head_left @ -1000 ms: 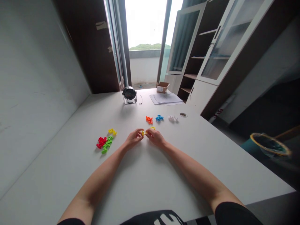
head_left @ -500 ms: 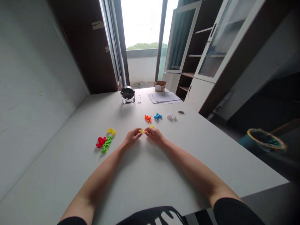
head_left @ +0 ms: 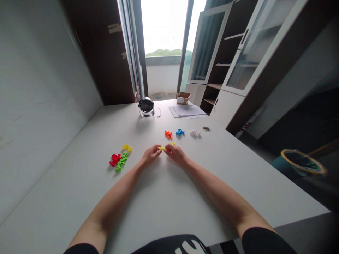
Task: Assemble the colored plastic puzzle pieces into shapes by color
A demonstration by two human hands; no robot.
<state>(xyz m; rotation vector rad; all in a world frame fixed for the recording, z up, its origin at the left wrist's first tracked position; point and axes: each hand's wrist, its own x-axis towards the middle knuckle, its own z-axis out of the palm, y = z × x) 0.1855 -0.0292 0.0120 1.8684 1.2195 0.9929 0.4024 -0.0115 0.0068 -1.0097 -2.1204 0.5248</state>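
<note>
Between left hand and right hand, the yellow piece sits flatter now.

- 2 hands: left hand, right hand
- 2 black sleeves
- Held yellow piece: at least 1, too small for exact count
- Yellow piece beyond right hand: at least 1, partly hidden
- 6 other color clusters, 1 each: red pieces, green pieces, yellow pieces at left, orange pieces, blue pieces, white pieces; several per cluster, overlapping, exact counts unclear
- 1 table
- 1 round black device
- 1 thin wire
- 1 cardboard box
- Paper sheets: more than 1, stacked
- 1 white ring
- 1 bin
</note>
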